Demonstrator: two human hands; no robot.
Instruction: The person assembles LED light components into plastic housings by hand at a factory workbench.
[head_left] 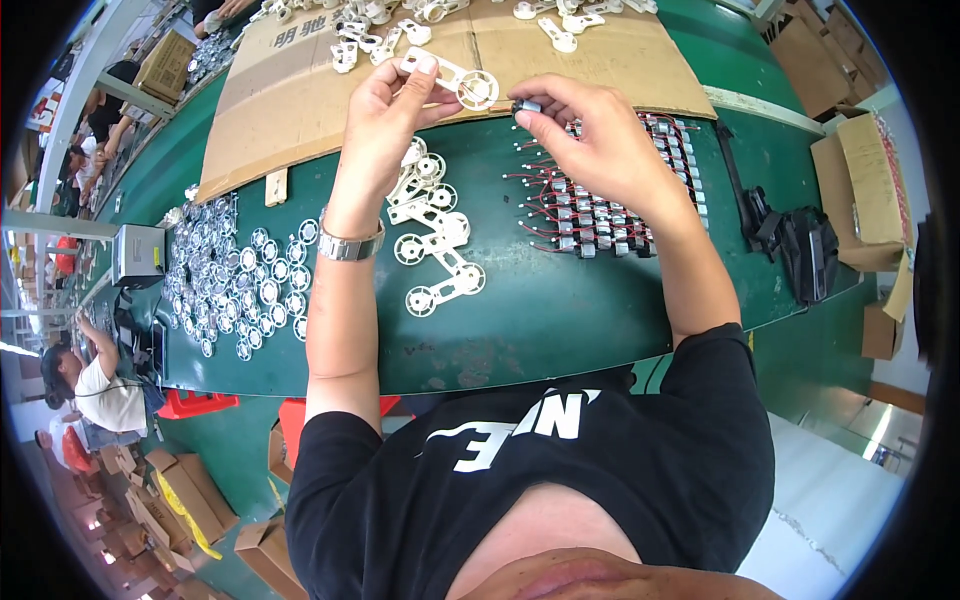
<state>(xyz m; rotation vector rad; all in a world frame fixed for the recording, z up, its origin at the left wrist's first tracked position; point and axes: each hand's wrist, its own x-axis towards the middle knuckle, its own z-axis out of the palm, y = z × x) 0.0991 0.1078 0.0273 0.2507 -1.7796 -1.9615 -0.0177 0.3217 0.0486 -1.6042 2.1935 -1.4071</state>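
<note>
Left hand (385,105): fingers pinched shut on a white plastic bracket (455,80) with a round wheel-like end, held up above the far side of the counter (560,310). Right hand (590,135): fingertips closed on a small silver motor (525,106), held just beside the bracket's round end, not yet seated as far as can be seen.

Outward from the bracket: directly below it, a loose pile of white brackets (435,235) lies on the green counter. Right of that pile, under the right wrist, rows of motors with red and black leads (600,215). Left of the pile, a spread of small silvery discs (235,285). Beyond the bracket, a cardboard sheet (300,100) carries more white parts (370,35); whether those are finished units cannot be told.

Judged progress: one unit is mid-assembly, and the many brackets and motors on the counter suggest much work is left.
</note>
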